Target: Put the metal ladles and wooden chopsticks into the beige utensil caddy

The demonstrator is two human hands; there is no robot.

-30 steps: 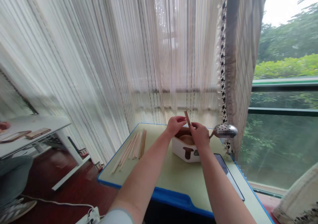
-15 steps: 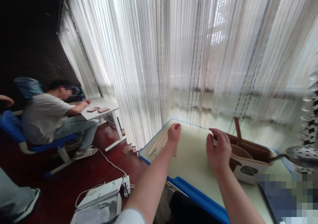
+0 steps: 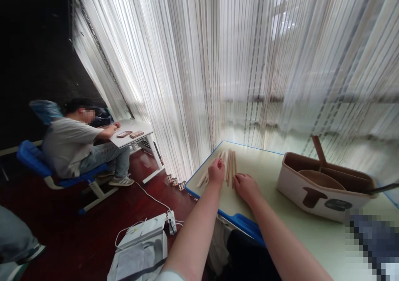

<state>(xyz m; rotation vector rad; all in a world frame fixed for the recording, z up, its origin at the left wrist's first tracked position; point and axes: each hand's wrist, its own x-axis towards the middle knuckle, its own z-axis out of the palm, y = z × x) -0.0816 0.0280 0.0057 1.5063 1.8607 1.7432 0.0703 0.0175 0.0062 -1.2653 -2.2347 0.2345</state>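
Thin wooden sticks that look like chopsticks (image 3: 231,168) lie on the pale tabletop (image 3: 264,160), several of them side by side and pointing away from me. My left hand (image 3: 216,173) is over the left part of them with its fingers curled in. Whatever is within those fingers is hidden. More sticks (image 3: 203,178) fan out to the left, partly covered by that hand. My right hand (image 3: 247,187) rests low on the table, its fingers stretched along the right side of the bundle and touching the nearest stick.
A white and brown divided caddy (image 3: 299,191) stands to the right, with a dark handle (image 3: 388,188) over its edge. A blurred dark object (image 3: 374,235) lies in front. String curtains (image 3: 243,65) hang behind the table. To the left, a person (image 3: 71,144) sits at another desk.
My right hand has moved left, from beside the caddy to the sticks. Several sticks now lie together between my hands. The view has shifted, showing the caddy farther right.
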